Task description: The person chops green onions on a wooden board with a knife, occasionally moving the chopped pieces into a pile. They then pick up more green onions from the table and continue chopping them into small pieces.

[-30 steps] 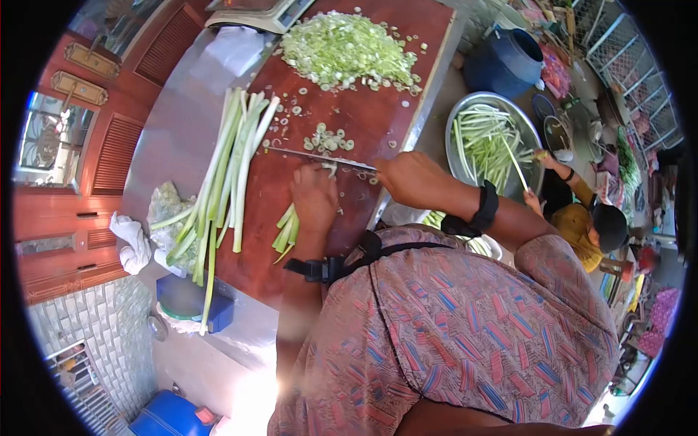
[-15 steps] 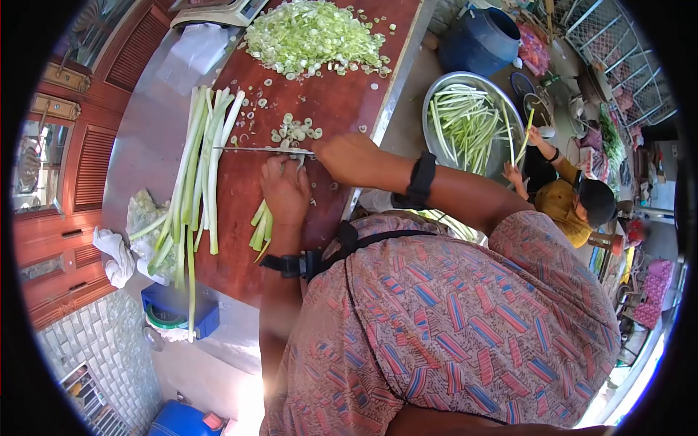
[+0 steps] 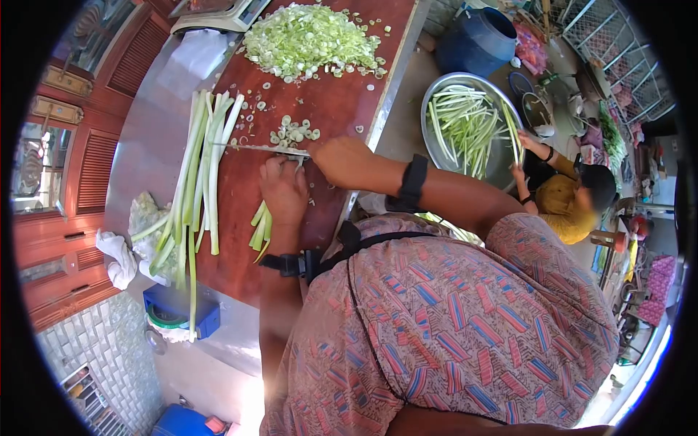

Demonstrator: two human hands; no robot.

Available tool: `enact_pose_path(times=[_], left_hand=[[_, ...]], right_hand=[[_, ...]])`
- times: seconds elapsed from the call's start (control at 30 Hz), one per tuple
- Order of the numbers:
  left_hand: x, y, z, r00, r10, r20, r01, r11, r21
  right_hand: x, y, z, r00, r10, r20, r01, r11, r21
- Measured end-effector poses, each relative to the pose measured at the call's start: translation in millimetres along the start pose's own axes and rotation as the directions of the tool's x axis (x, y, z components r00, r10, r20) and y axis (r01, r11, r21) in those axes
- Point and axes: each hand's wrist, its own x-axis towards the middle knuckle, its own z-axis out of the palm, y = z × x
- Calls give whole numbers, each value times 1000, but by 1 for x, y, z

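Note:
My right hand (image 3: 342,161) is closed round the handle of a knife (image 3: 265,149), whose blade points left across the red-brown board (image 3: 240,272). Just below the blade, my left hand (image 3: 283,190) presses on green onion stalks (image 3: 260,227), whose green ends stick out under the palm. Sliced rings (image 3: 294,131) lie beyond the blade. A big heap of chopped green onion (image 3: 313,42) covers the far part of the board. Long whole stalks (image 3: 200,163) rest at the board's left edge.
A metal basin (image 3: 434,142) of green onions stands on the floor at the right. Beside it a co-worker in a yellow top (image 3: 561,211) holds stalks. A blue barrel (image 3: 476,42) is behind the basin. On the left are a white cloth (image 3: 116,259) and a scale (image 3: 218,19).
Board, hands and knife first shifted left and slightly up in view, then stayed nearly in place. The co-worker's hands and stalks have moved at the basin.

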Motion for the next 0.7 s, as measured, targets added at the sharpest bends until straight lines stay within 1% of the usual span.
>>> enact_pose_path(times=[0.07, 0.1, 0.17, 0.2, 0.3, 0.37, 0.4, 0.47, 0.6, 0.7], left_hand=[[1, 0, -2, 1000, 15, -1, -15, 1000, 8], [0, 1, -2, 1000, 7, -10, -7, 1000, 3], [0, -1, -1, 1000, -7, -22, 7, 1000, -4], [-1, -1, -1, 1000, 3, -28, -3, 1000, 10], [-1, 0, 0, 1000, 2, -14, -2, 1000, 20], [-1, 0, -1, 1000, -6, 1, 6, 1000, 23], [-1, 1, -2, 1000, -15, 0, 15, 1000, 18], [-1, 2, -3, 1000, -26, 3, 26, 1000, 11], [-1, 1, -2, 1000, -31, 1, 31, 1000, -1], [-1, 1, -3, 999, -40, -7, 40, 999, -8]], right_hand=[[10, 2, 7, 993, 74, -92, -66, 994, 85], [10, 1, 3, 992, 71, -101, -63, 994, 85], [2, 4, -6, 989, 140, -53, -134, 986, 103], [-4, 2, -14, 989, 141, -49, -136, 986, 101], [-21, -3, -31, 992, 123, 0, -123, 991, 56], [-27, -3, -33, 999, 35, 3, -35, 999, -14], [-28, -4, -35, 999, 37, 4, -37, 999, -15], [-29, -7, -39, 998, 7, 57, 0, 994, -111], [-28, -8, -43, 998, 1, 63, 5, 995, -98], [-35, -10, -53, 998, -56, 33, 59, 994, -87]])
